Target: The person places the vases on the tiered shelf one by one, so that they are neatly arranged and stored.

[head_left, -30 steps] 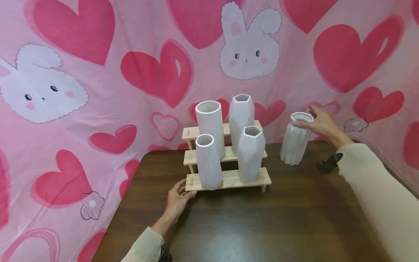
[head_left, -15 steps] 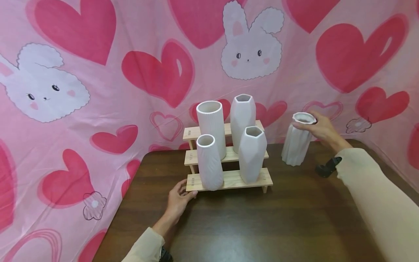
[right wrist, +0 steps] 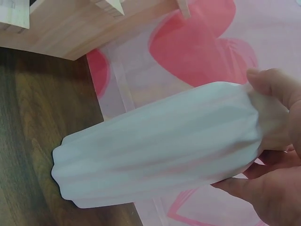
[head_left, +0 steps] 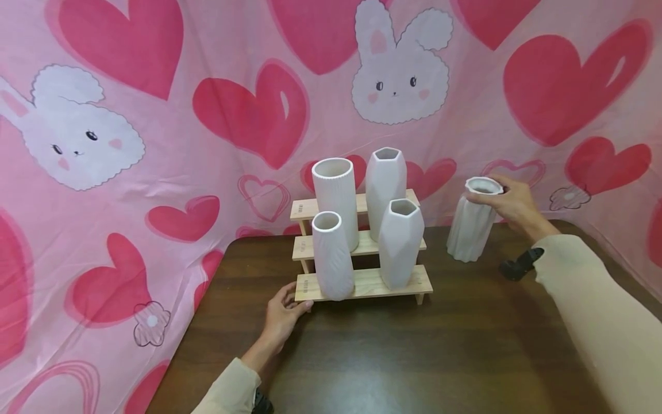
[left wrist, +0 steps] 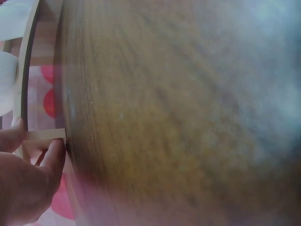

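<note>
My right hand point(head_left: 514, 204) holds a white fluted vase point(head_left: 469, 227) by its neck, thumb on the near side. This vase stands on the table to the right of a three-step wooden stand point(head_left: 366, 283). In the right wrist view, the ribbed body of the vase point(right wrist: 160, 146) shows down to its scalloped base, with fingers point(right wrist: 270, 186) around the neck. At the stand's lowest step, my left hand point(head_left: 281, 316) grips the left end. The left wrist view shows the left hand point(left wrist: 28, 181) with thumb on the board and fingertips at the leg point(left wrist: 47, 135).
A slim patterned vase point(head_left: 333, 264) and a faceted vase point(head_left: 400, 247) stand on the lowest step. Behind them are a ribbed cylinder vase point(head_left: 336, 195) and a taller faceted vase point(head_left: 385, 181). A pink heart-print cloth point(head_left: 170, 144) hangs behind the brown table point(head_left: 362, 356).
The right hand's fingers have settled lower and closer around the vase's neck. The left hand keeps its place on the stand, and the whole head view has shifted slightly.
</note>
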A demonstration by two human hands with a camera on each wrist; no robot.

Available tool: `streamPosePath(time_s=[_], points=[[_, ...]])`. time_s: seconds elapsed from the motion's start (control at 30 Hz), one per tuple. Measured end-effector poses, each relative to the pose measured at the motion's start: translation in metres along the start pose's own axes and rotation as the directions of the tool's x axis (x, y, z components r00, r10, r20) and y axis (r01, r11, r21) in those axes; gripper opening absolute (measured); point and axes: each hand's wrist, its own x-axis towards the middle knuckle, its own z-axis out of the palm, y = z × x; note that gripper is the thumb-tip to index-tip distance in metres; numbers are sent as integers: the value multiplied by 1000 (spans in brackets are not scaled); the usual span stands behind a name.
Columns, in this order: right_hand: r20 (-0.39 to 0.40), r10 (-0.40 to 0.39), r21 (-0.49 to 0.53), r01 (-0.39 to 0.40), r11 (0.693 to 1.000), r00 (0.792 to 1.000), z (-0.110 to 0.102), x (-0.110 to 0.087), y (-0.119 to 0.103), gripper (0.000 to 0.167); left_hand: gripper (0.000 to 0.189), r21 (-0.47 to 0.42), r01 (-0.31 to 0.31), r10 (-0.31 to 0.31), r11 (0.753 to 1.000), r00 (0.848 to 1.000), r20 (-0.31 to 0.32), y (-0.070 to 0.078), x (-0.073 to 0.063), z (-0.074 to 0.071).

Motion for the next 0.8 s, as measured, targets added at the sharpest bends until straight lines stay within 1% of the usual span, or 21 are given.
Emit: streamPosePath(time_s=[0.13,0.23,0.33,0.4,0.53,0.67,0.8], points=[[-6,27,-16,-27,1000,1000,-2,-2,-3,65,63,-3,-1,1,1000,1000,5,0,1,0],[-21,30,-19,-31,999,999,-3,-3,-12,67,62,-6,0,0,1000,1000,6,0,2,0],[-28,11,-19,-12,1000,1000,-7,-4,-30,67,63,-5,0,0,1000,1000,4,-1,2,-1],[-17,18,-31,-19,999,1000,-12,-3,-46,70,63,-5,-1,1,1000,1000,4,-1,2,-1],[29,79,-46,-77,996,996,-24,-3,-74,80,63,1,0,0,1000,1000,6,-2,4,-2],[59,114,-42,-111,993,992,-33,-3,-91,84,63,7,5,-5,1000,1000,10,-5,5,-2],[70,137,-72,-132,989,988,-39,-3,-104,91,64,10,5,-5,1000,1000,12,-4,5,-2]])
